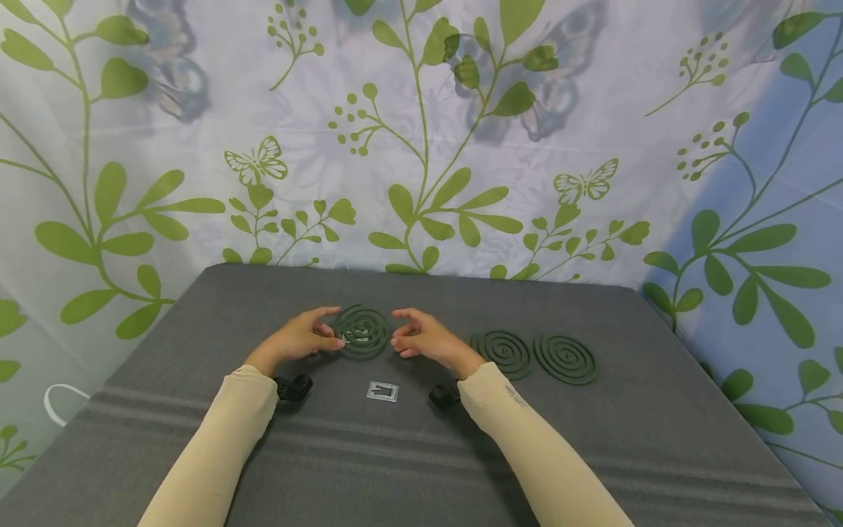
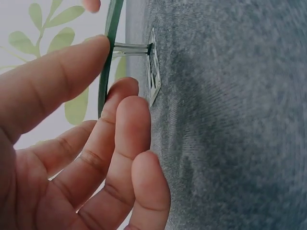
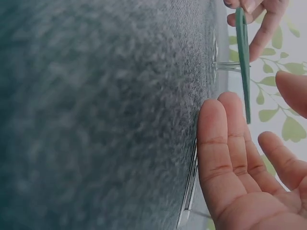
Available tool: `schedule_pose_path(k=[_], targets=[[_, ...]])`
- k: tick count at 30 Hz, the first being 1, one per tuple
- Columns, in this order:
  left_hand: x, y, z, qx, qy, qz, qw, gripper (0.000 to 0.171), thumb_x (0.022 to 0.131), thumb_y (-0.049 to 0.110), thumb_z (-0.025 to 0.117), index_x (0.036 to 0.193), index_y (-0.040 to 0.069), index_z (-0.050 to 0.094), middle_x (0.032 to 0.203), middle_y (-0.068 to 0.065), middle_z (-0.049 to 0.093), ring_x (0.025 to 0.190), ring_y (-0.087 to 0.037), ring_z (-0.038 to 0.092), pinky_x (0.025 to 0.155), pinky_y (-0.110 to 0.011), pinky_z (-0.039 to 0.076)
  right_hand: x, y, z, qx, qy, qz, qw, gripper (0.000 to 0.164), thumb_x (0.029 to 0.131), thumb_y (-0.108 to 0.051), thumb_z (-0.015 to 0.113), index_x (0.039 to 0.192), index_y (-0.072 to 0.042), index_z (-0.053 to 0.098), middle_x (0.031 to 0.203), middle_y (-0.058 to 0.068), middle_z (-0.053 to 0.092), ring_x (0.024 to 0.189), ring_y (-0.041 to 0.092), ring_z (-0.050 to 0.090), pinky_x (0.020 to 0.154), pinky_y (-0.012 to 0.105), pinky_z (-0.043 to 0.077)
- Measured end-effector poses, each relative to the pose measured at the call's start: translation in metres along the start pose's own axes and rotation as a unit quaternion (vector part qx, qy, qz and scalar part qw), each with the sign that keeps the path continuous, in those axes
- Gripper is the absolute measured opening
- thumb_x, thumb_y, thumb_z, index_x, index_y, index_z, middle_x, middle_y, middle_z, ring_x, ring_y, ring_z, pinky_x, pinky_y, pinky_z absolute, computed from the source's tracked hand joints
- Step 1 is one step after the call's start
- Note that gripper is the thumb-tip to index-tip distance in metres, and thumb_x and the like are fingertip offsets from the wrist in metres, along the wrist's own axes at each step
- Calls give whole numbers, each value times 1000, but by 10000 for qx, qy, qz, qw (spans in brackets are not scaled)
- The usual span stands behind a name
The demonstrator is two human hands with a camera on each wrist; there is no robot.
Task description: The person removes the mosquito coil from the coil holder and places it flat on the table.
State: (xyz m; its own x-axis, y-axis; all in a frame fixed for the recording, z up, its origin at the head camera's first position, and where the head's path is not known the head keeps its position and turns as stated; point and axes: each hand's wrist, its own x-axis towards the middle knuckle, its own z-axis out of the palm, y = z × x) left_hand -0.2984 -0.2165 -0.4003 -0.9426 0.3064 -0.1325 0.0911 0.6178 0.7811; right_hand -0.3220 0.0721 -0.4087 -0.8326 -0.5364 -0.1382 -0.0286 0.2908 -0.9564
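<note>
A dark green spiral mosquito coil (image 1: 361,332) sits raised above the grey table on a small metal stand (image 2: 154,72), whose upright prong reaches the coil's underside. My left hand (image 1: 304,335) pinches the coil's left edge, thumb on top and fingers beneath; the left wrist view shows the coil edge-on between them. On the coil's other side, my right hand (image 1: 428,340) holds nothing, its fingers loosely extended and a small gap away from the rim. In the right wrist view, the coil (image 3: 243,67) stands beyond my right fingertips.
Two more green coils (image 1: 503,354) (image 1: 565,359) lie side by side on the table (image 1: 408,468) to the right. A second flat metal stand (image 1: 383,391) lies in front of the raised coil. Behind the table hangs a leaf-patterned curtain (image 1: 316,146).
</note>
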Motion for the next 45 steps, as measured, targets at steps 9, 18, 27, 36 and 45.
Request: schedule_pose_path(k=[9, 18, 27, 36, 45], targets=[[1, -1, 4, 65, 55, 25, 10000, 80, 101, 11, 78, 163, -11, 34, 120, -27, 71, 93, -25, 69, 79, -43, 58, 13, 0, 7, 89, -53, 102, 9999, 72, 102, 7, 70, 166, 2, 37, 129, 24, 64, 106, 30, 74, 94, 41, 62], [2, -3, 5, 37, 31, 15, 10000, 78, 101, 10, 78, 162, -11, 35, 111, -21, 73, 88, -21, 67, 76, -39, 56, 20, -1, 9, -15, 42, 182, 9998, 78, 95, 12, 75, 165, -3, 43, 112, 12, 68, 84, 15, 72, 81, 34, 63], [3, -3, 4, 111, 60, 39, 9999, 77, 101, 8, 78, 162, -11, 36, 113, -23, 73, 90, -23, 68, 76, -40, 57, 22, -1, 12, -54, 212, 253, 9994, 74, 96, 9, 77, 163, -6, 47, 98, 4, 64, 76, 12, 69, 76, 31, 62], [3, -2, 3, 55, 161, -13, 9999, 76, 100, 5, 78, 162, -10, 37, 111, -22, 73, 88, -24, 67, 74, -39, 55, 23, 0, 12, 48, 253, 189, 9995, 74, 96, 9, 77, 163, -5, 47, 98, 4, 67, 77, 12, 69, 76, 33, 63], [2, 1, -2, 133, 307, 223, 9992, 76, 99, 5, 80, 161, -9, 39, 109, -21, 73, 91, -29, 72, 78, -43, 56, 21, -4, 12, -68, 263, -25, 9996, 75, 97, 7, 77, 164, -6, 45, 96, 5, 70, 78, 13, 70, 71, 31, 61]])
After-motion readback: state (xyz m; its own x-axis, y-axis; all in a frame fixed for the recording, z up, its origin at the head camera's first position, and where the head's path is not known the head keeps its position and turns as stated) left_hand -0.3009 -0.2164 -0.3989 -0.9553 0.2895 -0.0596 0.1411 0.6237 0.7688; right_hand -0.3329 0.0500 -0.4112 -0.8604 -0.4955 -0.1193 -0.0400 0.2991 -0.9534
